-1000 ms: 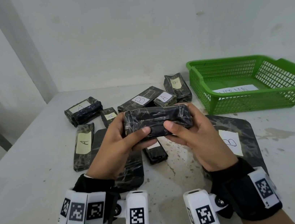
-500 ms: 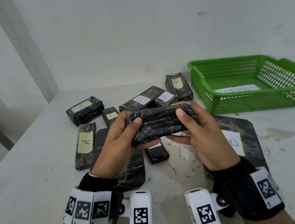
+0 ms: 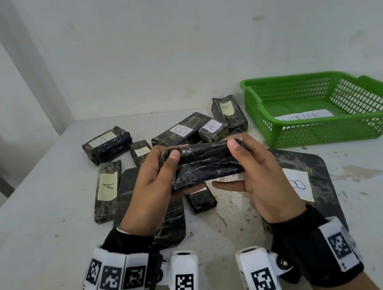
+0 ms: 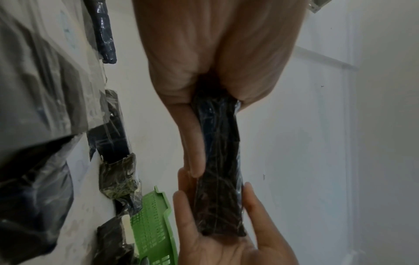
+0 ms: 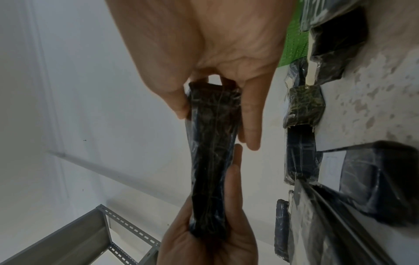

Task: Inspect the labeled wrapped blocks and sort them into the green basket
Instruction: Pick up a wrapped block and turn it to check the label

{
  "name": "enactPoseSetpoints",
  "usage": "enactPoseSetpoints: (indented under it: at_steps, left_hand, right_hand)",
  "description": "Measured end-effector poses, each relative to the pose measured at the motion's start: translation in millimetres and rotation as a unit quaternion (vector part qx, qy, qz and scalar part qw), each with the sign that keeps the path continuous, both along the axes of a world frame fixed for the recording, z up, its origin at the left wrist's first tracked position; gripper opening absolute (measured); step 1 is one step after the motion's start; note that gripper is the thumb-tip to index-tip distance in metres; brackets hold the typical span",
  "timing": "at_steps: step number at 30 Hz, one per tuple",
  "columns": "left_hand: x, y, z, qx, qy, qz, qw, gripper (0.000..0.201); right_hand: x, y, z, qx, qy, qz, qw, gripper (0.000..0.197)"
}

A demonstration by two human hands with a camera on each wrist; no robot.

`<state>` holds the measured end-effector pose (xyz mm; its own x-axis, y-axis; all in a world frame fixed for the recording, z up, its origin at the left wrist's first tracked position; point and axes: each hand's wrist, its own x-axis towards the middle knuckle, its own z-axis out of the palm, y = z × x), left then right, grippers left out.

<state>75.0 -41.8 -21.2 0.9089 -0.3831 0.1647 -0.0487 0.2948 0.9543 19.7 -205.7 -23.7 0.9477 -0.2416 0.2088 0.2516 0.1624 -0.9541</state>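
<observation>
Head view: both hands (image 3: 157,186) (image 3: 261,174) grip a glossy, crinkled, seemingly film-wrapped dark block (image 3: 205,165).

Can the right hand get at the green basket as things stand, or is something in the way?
Probably yes. The green basket sits open-topped just beyond and right of the right hand, with bare table between. But that hand, with the left hand, is holding the wrapped block.
</observation>
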Motion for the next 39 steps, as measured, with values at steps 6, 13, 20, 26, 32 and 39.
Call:
enactPoseSetpoints:
  at_steps: [6, 13, 20, 26, 32, 39]
  left_hand:
    - [-3, 2, 5, 0.014, -0.013, -0.029, 0.999, 0.036]
    - [-2, 1, 2, 0.026, -0.007, -0.019, 0.999, 0.017]
    - [-2, 3, 5, 0.025, -0.007, -0.046, 0.999, 0.035]
    - [0, 1, -1, 0.034, -0.029, -0.03, 0.999, 0.026]
    - [7, 4, -5, 0.056, -0.108, -0.001, 0.993, 0.025]
    - [9, 8, -4, 0.047, -0.15, -0.008, 0.987, 0.027]
  right_hand:
    - [0, 2, -1, -0.011, -0.001, -0.028, 1.0, 0.016]
    - [-2, 4, -1, -0.015, -0.013, -0.042, 0.999, 0.017]
    - [-2, 3, 0, -0.015, 0.011, -0.028, 0.999, 0.03]
    - [-1, 4, -2, -0.022, -0.023, -0.047, 0.998, 0.025]
    - [-4, 4, 5, -0.005, 0.017, -0.017, 1.0, 0.052]
    - [0, 1, 4, 0.049, 0.041, -0.014, 0.998, 0.034]
